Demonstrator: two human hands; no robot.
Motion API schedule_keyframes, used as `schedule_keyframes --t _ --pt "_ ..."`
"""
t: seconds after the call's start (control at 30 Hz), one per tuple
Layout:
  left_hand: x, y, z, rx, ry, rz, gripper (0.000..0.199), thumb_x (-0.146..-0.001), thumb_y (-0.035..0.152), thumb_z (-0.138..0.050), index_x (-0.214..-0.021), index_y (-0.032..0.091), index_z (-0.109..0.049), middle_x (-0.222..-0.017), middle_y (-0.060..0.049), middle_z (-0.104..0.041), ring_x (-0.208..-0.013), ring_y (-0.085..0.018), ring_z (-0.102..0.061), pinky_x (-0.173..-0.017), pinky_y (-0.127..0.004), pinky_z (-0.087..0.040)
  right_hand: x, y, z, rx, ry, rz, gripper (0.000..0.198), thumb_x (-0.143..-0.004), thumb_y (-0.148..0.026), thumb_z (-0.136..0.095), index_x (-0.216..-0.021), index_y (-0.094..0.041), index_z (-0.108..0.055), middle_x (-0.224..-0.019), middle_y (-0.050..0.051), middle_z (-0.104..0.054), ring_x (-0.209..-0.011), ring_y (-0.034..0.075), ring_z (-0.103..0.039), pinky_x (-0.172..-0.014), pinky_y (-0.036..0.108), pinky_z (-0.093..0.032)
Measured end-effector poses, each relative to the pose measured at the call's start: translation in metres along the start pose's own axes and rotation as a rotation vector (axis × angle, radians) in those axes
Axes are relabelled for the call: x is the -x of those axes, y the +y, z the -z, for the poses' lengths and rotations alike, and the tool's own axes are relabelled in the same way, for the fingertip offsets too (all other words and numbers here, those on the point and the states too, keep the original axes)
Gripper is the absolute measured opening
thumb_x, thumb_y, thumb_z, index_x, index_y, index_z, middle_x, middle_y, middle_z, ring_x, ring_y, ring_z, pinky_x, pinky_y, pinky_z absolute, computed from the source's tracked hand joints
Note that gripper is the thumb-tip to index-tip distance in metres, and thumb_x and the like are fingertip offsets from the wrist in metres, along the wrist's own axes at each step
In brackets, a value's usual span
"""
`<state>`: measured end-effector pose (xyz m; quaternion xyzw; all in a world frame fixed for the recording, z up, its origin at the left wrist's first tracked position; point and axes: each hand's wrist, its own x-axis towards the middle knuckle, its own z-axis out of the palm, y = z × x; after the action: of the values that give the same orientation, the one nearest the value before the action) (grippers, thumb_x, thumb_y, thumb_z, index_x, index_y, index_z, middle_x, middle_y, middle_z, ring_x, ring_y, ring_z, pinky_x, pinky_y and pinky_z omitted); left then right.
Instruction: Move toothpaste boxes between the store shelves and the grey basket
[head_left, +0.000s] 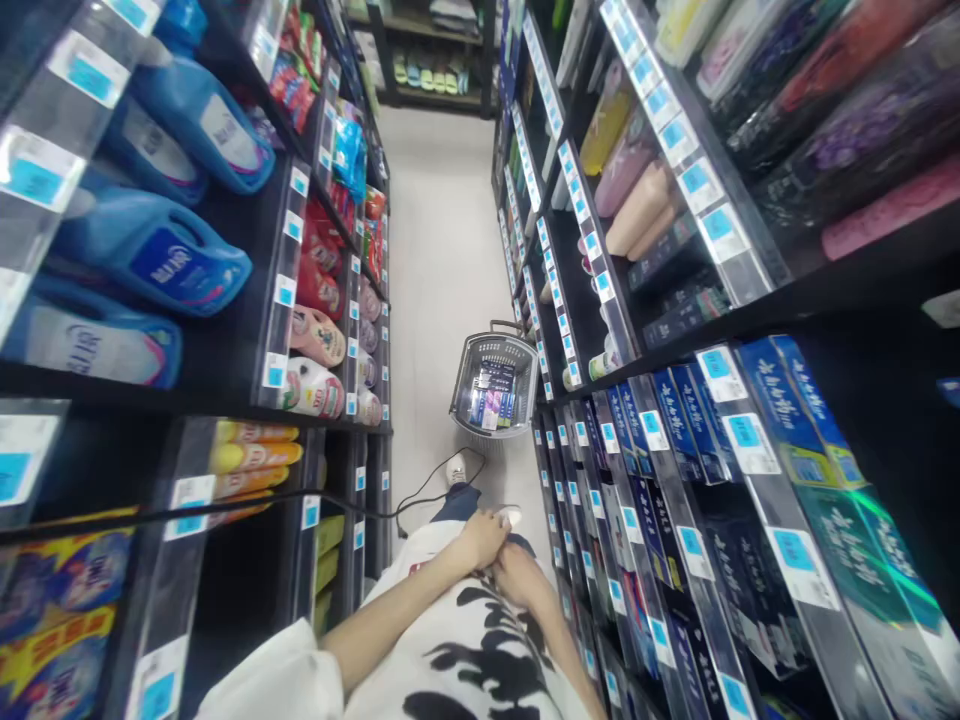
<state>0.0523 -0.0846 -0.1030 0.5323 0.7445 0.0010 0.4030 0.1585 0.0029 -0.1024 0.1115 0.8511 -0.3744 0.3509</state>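
My left hand (484, 538) and my right hand (516, 577) meet in front of my waist, over the hem of my white shirt (450, 610) with black patches. The fingers of both are curled closed. Whatever they may hold is hidden. Beyond them on the floor stands a grey shopping basket (456, 385) with its handle toward the far side. Several small dark, blue and purple boxes (491, 405) lie inside it. Neither hand touches the basket.
The pale aisle floor (439, 220) runs between two tall shelves. Blue detergent bottles (176, 255) fill the left side; boxed toothpaste (791, 400) lines the right. A black cable (300, 492) crosses at left. A far shelf (435, 97) closes the aisle's end.
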Motion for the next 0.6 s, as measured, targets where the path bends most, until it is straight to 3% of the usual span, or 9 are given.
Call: schedule_keyframes --t 0.13,0.33,0.5,0.6 --pt "0.025 -0.051 0.010 0.018 -0.012 0.080 0.038 -0.093 0.013 -0.047 -0.128 0.010 -0.061 -0.126 -0.023 -0.065 -0.120 -0.034 -0.061 -0.096 -0.044 -0.048 -0.033 -0.026 0.024 0.082 -0.015 -0.029 0.036 -0.093 -0.017 -0.038 -0.110 -0.013 -0.070 -0.114 0.016 -0.073 -0.108 0.024 -0.067 -0.092 0.029 -0.044" --pt "0.058 -0.116 0.016 0.035 -0.007 0.234 0.045 -0.096 0.017 -0.040 -0.139 0.011 -0.052 -0.132 -0.022 -0.061 -0.123 -0.034 -0.058 -0.098 -0.046 -0.047 -0.074 -0.037 0.056 0.101 0.043 -0.021 0.036 -0.096 -0.017 -0.038 -0.119 -0.014 -0.066 -0.118 0.014 -0.071 -0.113 0.023 -0.065 -0.096 0.029 -0.041" --pt "0.067 -0.140 0.003 0.095 -0.091 0.316 0.042 -0.095 0.022 -0.044 -0.134 0.012 -0.056 -0.128 -0.023 -0.064 -0.118 -0.035 -0.062 -0.094 -0.047 -0.051 -0.095 -0.047 0.078 0.073 0.032 0.009 0.035 -0.096 -0.022 -0.042 -0.122 -0.015 -0.065 -0.115 0.014 -0.072 -0.109 0.025 -0.066 -0.095 0.033 -0.044" --pt "0.066 -0.142 0.000 0.140 -0.117 0.301 0.040 -0.095 0.025 -0.046 -0.132 0.013 -0.058 -0.127 -0.021 -0.066 -0.117 -0.034 -0.063 -0.093 -0.046 -0.052 -0.093 -0.062 0.096 -0.113 0.011 0.064 0.030 -0.096 -0.025 -0.046 -0.112 -0.016 -0.070 -0.108 0.011 -0.073 -0.103 0.023 -0.066 -0.094 0.033 -0.046"
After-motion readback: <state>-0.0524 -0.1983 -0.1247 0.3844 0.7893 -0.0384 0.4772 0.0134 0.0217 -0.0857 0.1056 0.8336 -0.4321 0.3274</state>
